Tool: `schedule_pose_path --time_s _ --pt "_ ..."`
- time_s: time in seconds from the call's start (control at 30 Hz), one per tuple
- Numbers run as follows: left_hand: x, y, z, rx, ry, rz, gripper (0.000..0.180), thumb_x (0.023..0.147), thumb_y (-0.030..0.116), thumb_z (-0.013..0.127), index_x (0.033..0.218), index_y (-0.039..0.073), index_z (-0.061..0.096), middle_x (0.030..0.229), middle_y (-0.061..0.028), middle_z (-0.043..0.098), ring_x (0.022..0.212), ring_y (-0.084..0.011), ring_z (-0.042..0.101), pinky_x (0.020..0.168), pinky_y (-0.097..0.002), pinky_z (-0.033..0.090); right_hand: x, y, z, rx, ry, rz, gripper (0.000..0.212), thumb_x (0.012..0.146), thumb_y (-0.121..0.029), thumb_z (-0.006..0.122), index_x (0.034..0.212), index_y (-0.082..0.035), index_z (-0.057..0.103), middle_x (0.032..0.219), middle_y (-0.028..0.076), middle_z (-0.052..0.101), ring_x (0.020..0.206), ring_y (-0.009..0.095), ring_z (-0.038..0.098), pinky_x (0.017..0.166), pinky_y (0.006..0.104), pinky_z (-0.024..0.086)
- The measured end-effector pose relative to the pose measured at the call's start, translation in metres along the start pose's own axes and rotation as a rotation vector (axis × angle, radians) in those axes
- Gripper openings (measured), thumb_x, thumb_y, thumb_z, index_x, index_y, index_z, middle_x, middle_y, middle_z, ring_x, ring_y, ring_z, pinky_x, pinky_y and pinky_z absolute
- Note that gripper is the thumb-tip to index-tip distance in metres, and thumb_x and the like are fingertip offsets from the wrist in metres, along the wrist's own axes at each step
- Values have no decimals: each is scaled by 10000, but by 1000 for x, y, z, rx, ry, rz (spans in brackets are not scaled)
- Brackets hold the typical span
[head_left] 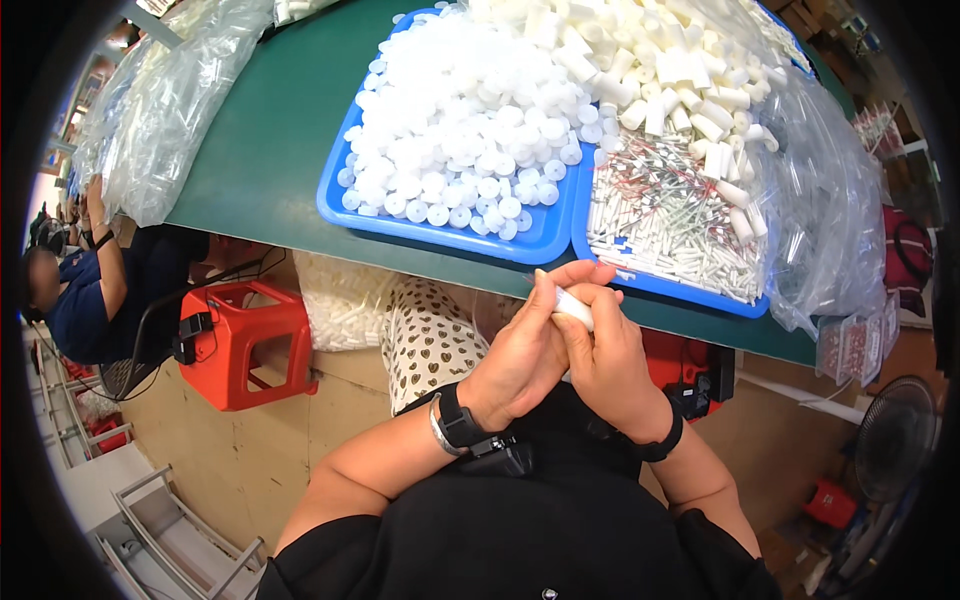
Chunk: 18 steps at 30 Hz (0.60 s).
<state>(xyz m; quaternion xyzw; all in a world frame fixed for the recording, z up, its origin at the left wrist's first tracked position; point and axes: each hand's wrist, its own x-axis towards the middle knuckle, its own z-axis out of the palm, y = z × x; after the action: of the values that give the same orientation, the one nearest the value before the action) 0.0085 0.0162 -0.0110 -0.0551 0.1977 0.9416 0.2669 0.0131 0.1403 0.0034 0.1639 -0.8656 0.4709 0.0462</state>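
Observation:
In front of my body, just off the table's near edge, my left hand (525, 355) and my right hand (608, 355) meet around a short white tube (574, 310). Both hands are closed on it, with the fingers hiding part of its length. Beyond them stands a blue tray (440, 243) heaped with translucent white round caps (460, 130). Beside it, a second blue tray (690, 300) carries many thin white sticks (660, 250), some with reddish or greenish strands. Cream-coloured hollow tubes (690, 90) are piled behind and partly over the sticks.
A green table (260, 160) holds the trays. Clear plastic bags lie at its left (180, 120) and right (830, 200). An orange-red stool (245, 345) stands on the floor at left, near a seated person (90, 290). A fan (895, 440) is at lower right.

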Motion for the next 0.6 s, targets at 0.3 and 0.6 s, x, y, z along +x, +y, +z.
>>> schedule_pose_path --time_s 0.3,0.6 --pt "-8 -6 -6 196 29 45 609 1042 505 241 1440 55 336 1442 -126 445 1282 -285 487 1081 -431 411 -3 -7 6 65 -43 79 145 993 -130 521 1073 -9 534 884 177 661 723 332 665 626 375 498" --pt "-15 16 -7 183 60 -56 599 1056 476 249 1456 46 365 1435 -141 461 1301 -284 470 1053 -419 435 4 -7 -13 1087 -437 795 397 1070 -366 328 1118 -12 502 697 25 510 412 24 312 375 175 237"
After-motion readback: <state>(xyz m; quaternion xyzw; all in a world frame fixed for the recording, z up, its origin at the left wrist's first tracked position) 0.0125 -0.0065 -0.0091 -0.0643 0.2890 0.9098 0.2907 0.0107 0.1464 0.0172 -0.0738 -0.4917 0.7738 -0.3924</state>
